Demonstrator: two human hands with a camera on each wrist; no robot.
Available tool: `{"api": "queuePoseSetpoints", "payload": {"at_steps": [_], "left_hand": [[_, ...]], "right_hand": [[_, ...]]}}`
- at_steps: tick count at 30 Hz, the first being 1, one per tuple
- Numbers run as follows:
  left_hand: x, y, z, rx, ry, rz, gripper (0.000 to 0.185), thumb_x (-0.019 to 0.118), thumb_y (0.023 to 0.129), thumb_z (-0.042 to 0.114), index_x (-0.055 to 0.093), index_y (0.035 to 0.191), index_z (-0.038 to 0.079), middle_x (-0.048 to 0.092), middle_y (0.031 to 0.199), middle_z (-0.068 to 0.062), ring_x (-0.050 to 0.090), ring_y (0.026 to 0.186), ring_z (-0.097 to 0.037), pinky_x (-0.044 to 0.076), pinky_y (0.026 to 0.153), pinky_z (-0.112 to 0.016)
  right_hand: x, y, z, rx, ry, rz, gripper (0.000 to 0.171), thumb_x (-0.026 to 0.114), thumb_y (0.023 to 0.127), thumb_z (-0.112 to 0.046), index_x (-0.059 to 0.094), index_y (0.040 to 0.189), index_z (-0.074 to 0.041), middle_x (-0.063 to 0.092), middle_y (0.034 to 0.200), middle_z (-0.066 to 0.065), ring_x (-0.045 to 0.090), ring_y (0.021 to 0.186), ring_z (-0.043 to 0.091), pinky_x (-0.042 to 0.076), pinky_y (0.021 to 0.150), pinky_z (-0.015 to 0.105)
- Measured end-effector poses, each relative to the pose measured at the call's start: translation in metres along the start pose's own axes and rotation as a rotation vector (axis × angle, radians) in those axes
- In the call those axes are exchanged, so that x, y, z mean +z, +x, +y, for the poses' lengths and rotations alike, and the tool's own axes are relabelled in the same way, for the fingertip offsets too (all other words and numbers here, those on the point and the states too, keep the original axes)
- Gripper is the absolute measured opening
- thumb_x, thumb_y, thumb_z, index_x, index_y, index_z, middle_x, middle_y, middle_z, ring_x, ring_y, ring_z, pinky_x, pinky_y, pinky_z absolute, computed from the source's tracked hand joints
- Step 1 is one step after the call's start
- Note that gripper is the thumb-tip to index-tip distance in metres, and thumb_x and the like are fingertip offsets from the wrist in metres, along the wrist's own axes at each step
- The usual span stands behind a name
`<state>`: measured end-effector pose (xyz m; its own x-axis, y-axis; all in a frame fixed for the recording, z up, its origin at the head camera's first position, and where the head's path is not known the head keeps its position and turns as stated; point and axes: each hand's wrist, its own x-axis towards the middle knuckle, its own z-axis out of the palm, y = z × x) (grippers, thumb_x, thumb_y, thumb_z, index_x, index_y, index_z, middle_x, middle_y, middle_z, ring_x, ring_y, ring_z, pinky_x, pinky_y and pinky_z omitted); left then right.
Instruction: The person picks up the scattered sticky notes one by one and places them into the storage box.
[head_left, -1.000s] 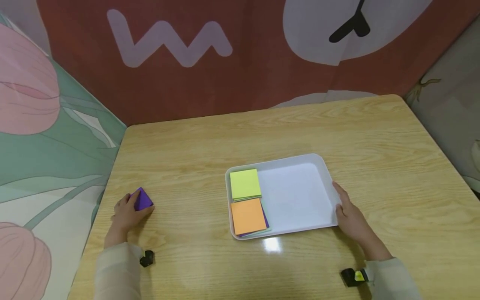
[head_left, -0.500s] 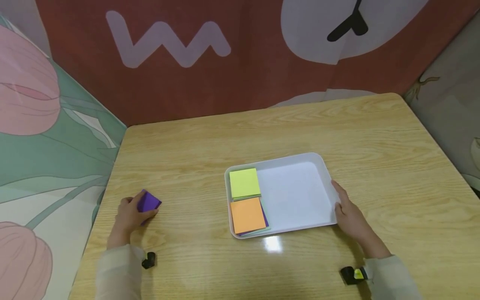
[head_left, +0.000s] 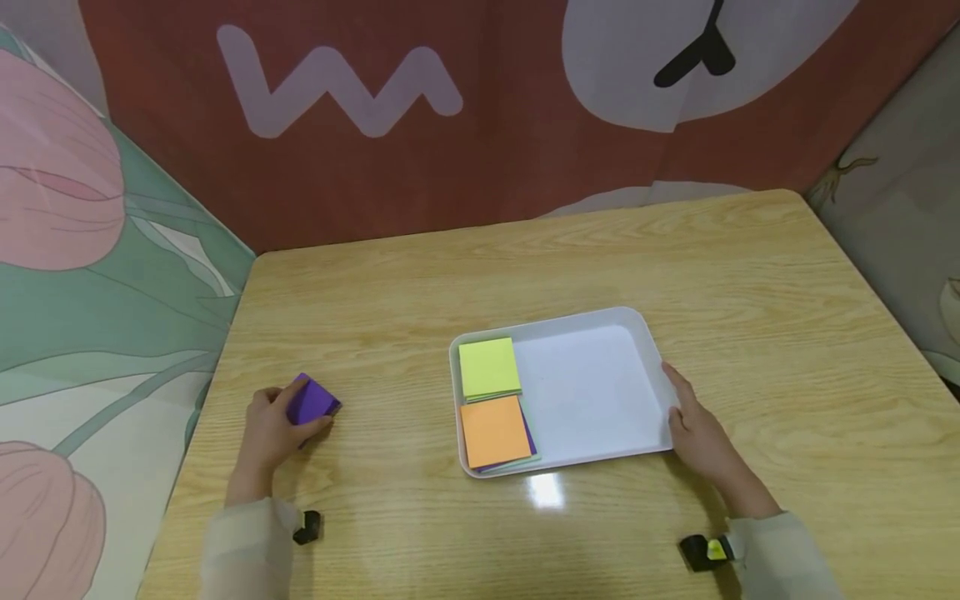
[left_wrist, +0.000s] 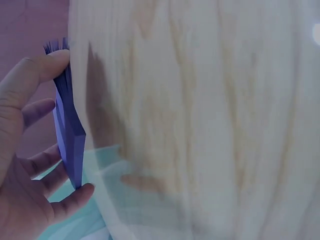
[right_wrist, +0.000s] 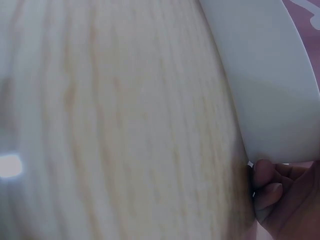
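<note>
In the head view my left hand (head_left: 270, 435) holds a purple sticky note pad (head_left: 312, 403) over the left side of the table. The left wrist view shows the same purple pad (left_wrist: 70, 130) edge-on, pinched between thumb and fingers, its sheets fanned out at one end. My right hand (head_left: 699, 432) grips the right end of a white tray (head_left: 592, 392), near its front corner. Along the tray's left end lie a yellow-green sticky note pad (head_left: 490, 367) and, in front of it, an orange one (head_left: 495, 432). Purple and pale green edges peek out under the orange pad.
The wooden table (head_left: 375, 325) runs back to a red-brown printed wall (head_left: 510, 167). A floral covering (head_left: 60, 333) stands along the left side. Black devices are strapped at both wrists, the right one (head_left: 701, 552) close to the table's front.
My left hand has moved a little to the right with the purple sticky note pad, which has turned and shows more of its face. The right hand and tray have stayed put.
</note>
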<state>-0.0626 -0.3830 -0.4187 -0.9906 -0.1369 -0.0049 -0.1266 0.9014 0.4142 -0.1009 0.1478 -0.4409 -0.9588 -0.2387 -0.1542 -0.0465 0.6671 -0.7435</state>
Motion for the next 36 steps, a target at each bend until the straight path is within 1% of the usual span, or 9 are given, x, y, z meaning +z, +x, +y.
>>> {"api": "queuePoseSetpoints", "payload": {"at_steps": [4,8,15,17,19,22,26,31,36], "left_hand": [[-0.002,-0.001,0.011,0.011,-0.012,0.01,0.071,0.073,0.067,0.026,0.042,0.124,-0.002,0.034,0.105,-0.034,0.037,0.09,-0.044,0.035,0.072,-0.053],[-0.001,-0.003,0.023,0.034,-0.007,0.04,0.07,0.074,0.065,0.025,0.044,0.123,0.0,0.036,0.104,-0.032,0.039,0.089,-0.043,0.036,0.07,-0.052],[0.0,-0.007,0.047,0.075,0.011,0.038,0.07,0.074,0.064,0.029,0.046,0.123,0.004,0.037,0.107,-0.029,0.041,0.089,-0.04,0.037,0.068,-0.051],[0.0,-0.008,0.055,0.11,0.011,0.062,0.069,0.075,0.063,0.028,0.047,0.122,0.005,0.039,0.107,-0.029,0.041,0.089,-0.04,0.038,0.068,-0.05],[0.001,-0.007,0.063,0.163,0.014,0.097,0.069,0.076,0.061,0.028,0.049,0.12,0.006,0.04,0.106,-0.027,0.042,0.088,-0.039,0.037,0.068,-0.049],[0.002,-0.007,0.075,0.267,0.022,0.15,0.07,0.078,0.057,0.028,0.051,0.118,0.007,0.043,0.103,-0.026,0.044,0.087,-0.038,0.037,0.067,-0.048],[0.001,-0.007,0.095,0.372,0.035,0.172,0.072,0.079,0.055,0.031,0.052,0.118,0.007,0.044,0.103,-0.025,0.045,0.088,-0.037,0.036,0.069,-0.049],[0.002,-0.007,0.117,0.429,0.043,0.16,0.072,0.078,0.056,0.032,0.052,0.118,0.008,0.044,0.106,-0.025,0.045,0.089,-0.036,0.034,0.073,-0.052],[0.004,-0.008,0.126,0.458,0.047,0.142,0.07,0.077,0.057,0.034,0.052,0.119,0.009,0.043,0.109,-0.023,0.045,0.089,-0.035,0.035,0.074,-0.049]], "right_hand": [[0.0,0.001,0.0,0.0,-0.007,0.006,0.056,0.027,0.088,0.001,0.003,0.138,-0.006,0.02,0.129,0.037,0.025,0.112,0.052,0.024,0.086,0.058],[0.0,0.0,-0.001,0.0,-0.007,0.005,0.057,0.027,0.087,0.001,0.003,0.138,-0.007,0.02,0.129,0.037,0.025,0.112,0.052,0.023,0.085,0.058],[0.0,0.001,0.0,0.002,-0.012,0.007,0.057,0.028,0.087,0.002,0.003,0.138,-0.007,0.021,0.128,0.037,0.026,0.111,0.052,0.024,0.086,0.058],[0.001,0.0,0.0,0.003,-0.012,0.006,0.057,0.028,0.088,0.002,0.003,0.138,-0.007,0.02,0.128,0.037,0.025,0.112,0.052,0.023,0.086,0.058],[0.001,0.0,0.0,0.005,-0.006,0.005,0.057,0.027,0.087,0.003,0.002,0.138,-0.007,0.02,0.129,0.037,0.024,0.112,0.051,0.023,0.086,0.058],[0.001,0.0,0.0,0.01,0.008,0.0,0.057,0.026,0.088,0.002,0.002,0.138,-0.009,0.019,0.13,0.036,0.022,0.114,0.051,0.022,0.087,0.058],[0.002,0.0,0.0,0.017,0.021,-0.009,0.057,0.026,0.088,0.001,0.001,0.139,-0.01,0.016,0.131,0.035,0.019,0.115,0.05,0.02,0.088,0.058],[0.002,0.0,0.0,0.015,0.017,-0.007,0.057,0.025,0.088,0.001,0.001,0.138,-0.009,0.016,0.131,0.035,0.019,0.115,0.05,0.021,0.088,0.058],[0.002,0.0,0.0,0.014,0.008,-0.004,0.057,0.026,0.088,0.001,0.001,0.139,-0.009,0.017,0.131,0.035,0.02,0.115,0.051,0.021,0.087,0.058]]}}
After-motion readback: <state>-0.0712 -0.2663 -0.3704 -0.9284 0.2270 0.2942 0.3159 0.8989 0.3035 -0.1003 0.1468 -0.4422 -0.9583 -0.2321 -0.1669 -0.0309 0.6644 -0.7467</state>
